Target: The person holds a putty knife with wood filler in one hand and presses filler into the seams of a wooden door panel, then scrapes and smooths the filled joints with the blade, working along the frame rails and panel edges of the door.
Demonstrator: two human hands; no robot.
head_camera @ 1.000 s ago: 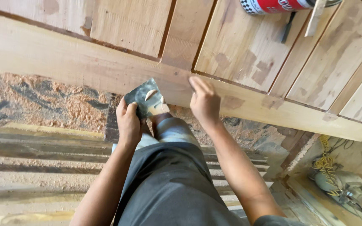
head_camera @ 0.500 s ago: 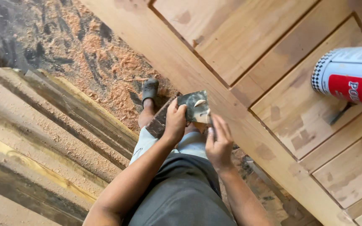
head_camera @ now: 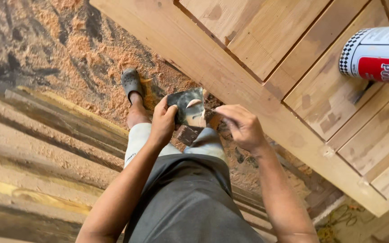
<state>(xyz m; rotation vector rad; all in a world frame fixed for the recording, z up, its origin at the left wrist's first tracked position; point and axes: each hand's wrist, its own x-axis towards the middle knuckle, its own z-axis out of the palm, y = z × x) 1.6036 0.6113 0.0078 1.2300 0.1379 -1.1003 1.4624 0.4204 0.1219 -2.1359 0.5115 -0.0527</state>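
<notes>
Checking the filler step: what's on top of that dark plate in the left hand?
On the dark plate held by the left hand sits a pale dab of putty. The right hand covers the plate's right edge.

The floor (head_camera: 46, 40) is lying under me, dark and patchy, carrying drifts of sawdust (head_camera: 113, 63); my foot in a grey clog (head_camera: 131, 83) is standing on it; rough wooden planks (head_camera: 46, 148) are lying along it beside the panelled wooden door (head_camera: 257, 58).
</notes>
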